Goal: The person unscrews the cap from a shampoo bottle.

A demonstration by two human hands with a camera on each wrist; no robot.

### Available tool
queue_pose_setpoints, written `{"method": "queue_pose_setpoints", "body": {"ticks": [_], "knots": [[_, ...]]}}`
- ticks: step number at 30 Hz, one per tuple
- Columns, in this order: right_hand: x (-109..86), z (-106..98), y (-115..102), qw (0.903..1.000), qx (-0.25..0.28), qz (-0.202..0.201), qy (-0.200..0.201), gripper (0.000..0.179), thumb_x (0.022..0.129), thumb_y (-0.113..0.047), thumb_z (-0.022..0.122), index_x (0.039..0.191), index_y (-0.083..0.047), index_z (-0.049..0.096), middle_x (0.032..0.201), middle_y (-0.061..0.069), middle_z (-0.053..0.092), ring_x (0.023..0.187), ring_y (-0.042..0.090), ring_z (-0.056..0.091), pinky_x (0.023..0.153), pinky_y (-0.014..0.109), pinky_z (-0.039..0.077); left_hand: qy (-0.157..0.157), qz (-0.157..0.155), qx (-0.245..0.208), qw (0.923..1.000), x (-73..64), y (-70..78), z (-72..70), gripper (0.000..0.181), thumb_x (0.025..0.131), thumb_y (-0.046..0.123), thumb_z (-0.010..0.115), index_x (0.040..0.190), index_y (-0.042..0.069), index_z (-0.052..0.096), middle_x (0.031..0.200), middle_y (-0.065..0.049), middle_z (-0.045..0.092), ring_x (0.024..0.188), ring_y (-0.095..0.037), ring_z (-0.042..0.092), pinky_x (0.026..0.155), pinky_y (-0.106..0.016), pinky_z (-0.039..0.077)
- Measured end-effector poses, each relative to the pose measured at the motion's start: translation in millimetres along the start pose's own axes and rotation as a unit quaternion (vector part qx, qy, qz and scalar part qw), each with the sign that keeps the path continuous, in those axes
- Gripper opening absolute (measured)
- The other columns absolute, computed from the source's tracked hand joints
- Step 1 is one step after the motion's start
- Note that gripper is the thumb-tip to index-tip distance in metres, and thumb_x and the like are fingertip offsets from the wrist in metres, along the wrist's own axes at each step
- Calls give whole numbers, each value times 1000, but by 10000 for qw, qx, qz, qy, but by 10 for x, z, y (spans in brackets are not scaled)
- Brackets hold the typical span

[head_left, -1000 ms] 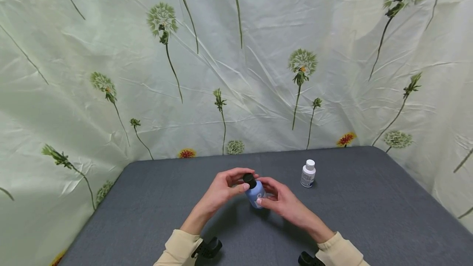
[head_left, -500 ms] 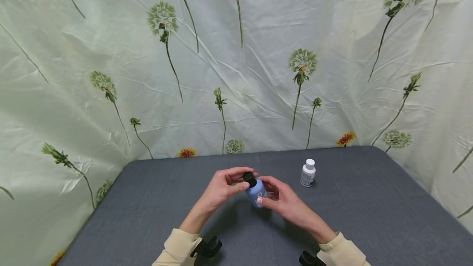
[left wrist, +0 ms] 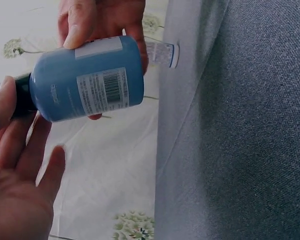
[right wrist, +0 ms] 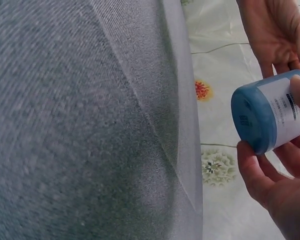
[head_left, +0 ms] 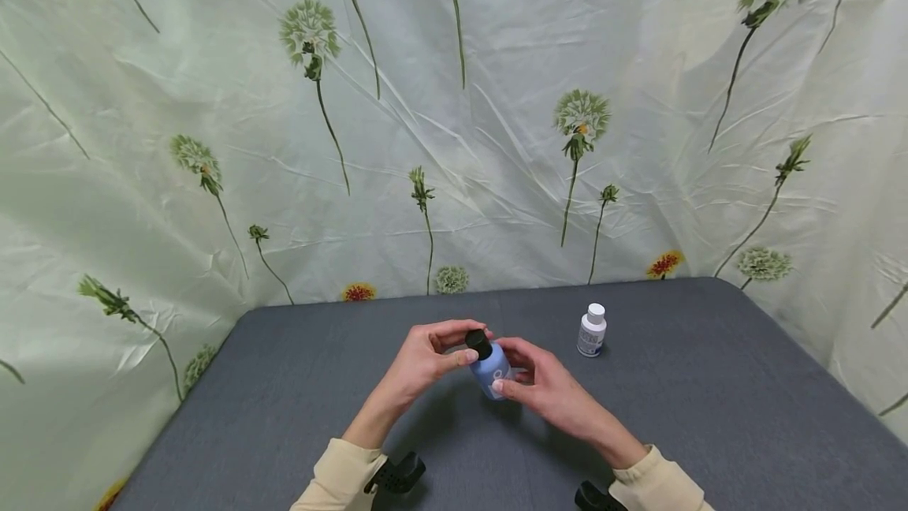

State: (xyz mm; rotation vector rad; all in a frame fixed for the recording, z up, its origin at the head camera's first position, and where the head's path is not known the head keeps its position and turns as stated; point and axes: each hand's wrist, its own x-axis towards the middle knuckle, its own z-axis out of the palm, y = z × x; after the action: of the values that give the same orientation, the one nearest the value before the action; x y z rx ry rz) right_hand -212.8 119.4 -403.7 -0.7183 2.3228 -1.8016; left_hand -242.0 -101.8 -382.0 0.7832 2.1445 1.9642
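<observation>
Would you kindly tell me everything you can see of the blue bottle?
The blue bottle looks like smooth plastic, with a black cap on, white lettering and pale labels, one barcoded. It is tilted, cap leftward, held off the grey table: the left grip pinches the cap, the right grip holds the body.

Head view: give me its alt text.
A person's left hand pinches the black cap of a blue bottle held above a gray table while the right hand grips its body; a white bottle stands to the right; flower-print fabric hangs behind.
</observation>
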Motion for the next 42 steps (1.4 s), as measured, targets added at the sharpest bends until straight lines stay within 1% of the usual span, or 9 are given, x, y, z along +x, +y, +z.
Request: {"method": "queue_pose_setpoints", "body": {"ticks": [7, 10, 15, 18, 21, 27, 33, 37, 42], "knots": [[-1, 18, 5, 9996, -159, 120, 213, 51, 90, -17, 74, 133, -1, 52, 124, 13, 60, 117, 29, 56, 97, 49, 45, 417, -179, 36, 9990, 4, -13, 42, 36, 82, 7, 80, 117, 4, 71, 109, -10, 72, 109, -26, 66, 87, -33, 52], [-6, 13, 4, 9992, -235, 102, 298, 51, 89, -17, 75, 132, -2, 52, 123, 12, 60, 117, 28, 56, 97, 48, 44, 550, -187, 113, 9982, 11, -20, 59, 35, 81, 9, 81, 115, 6, 73, 108, -8, 73, 106, -24, 67, 85, -34, 53], [-9, 6, -15, 9988, -334, 66, 358, 50, 89, -19, 75, 131, -3, 53, 122, 9, 61, 115, 25, 56, 96, 47, 44, 657, -105, 194, 9976, 11, -34, 71, 33, 80, 15, 84, 111, 10, 73, 104, -7, 73, 99, -33, 66, 82, -36, 54], [-10, 2, -29, 9986, -367, 103, 367, 50, 89, -20, 75, 131, -5, 54, 121, 8, 62, 114, 23, 56, 97, 48, 43, 550, 36, 116, 9984, 19, -43, 66, 37, 80, 15, 83, 114, 9, 70, 109, -8, 71, 102, -34, 65, 84, -38, 53], [-15, -1, -38, 9984, -388, 147, 382, 51, 89, -20, 76, 132, -5, 54, 122, 8, 62, 114, 23, 56, 98, 48, 43, 325, 144, -56, 9994, 26, -48, 49, 43, 82, 13, 81, 122, 8, 65, 118, -10, 68, 109, -29, 64, 92, -40, 50], [-25, 10, -23, 9988, -337, 196, 291, 52, 89, -21, 75, 133, -5, 53, 123, 9, 61, 115, 23, 56, 98, 48, 43, -418, 272, -164, 9986, 11, -30, 1, 48, 89, 8, 74, 135, 12, 59, 136, -4, 59, 128, -19, 52, 107, -40, 37], [-17, 11, -22, 9988, -336, 185, 296, 53, 89, -21, 75, 134, -4, 52, 125, 10, 61, 117, 24, 56, 97, 48, 43, -1010, 359, -319, 9937, -8, -17, -37, 45, 96, 5, 62, 140, 10, 55, 142, -6, 53, 131, -23, 48, 107, -47, 35], [-16, 10, -27, 9986, -382, 210, 291, 53, 89, -22, 75, 134, -4, 52, 125, 9, 61, 117, 24, 55, 97, 47, 43, -1016, 217, -386, 9938, -20, -20, -53, 43, 98, 5, 60, 140, 10, 55, 141, -8, 54, 130, -25, 50, 104, -40, 40], [-14, 9, -12, 9987, -399, 181, 272, 51, 89, -23, 75, 134, -7, 53, 125, 7, 61, 117, 22, 56, 98, 47, 42, -736, -12, -330, 9967, -22, -24, -55, 42, 95, 7, 65, 136, 12, 59, 134, -9, 60, 126, -26, 53, 100, -36, 44]]}}
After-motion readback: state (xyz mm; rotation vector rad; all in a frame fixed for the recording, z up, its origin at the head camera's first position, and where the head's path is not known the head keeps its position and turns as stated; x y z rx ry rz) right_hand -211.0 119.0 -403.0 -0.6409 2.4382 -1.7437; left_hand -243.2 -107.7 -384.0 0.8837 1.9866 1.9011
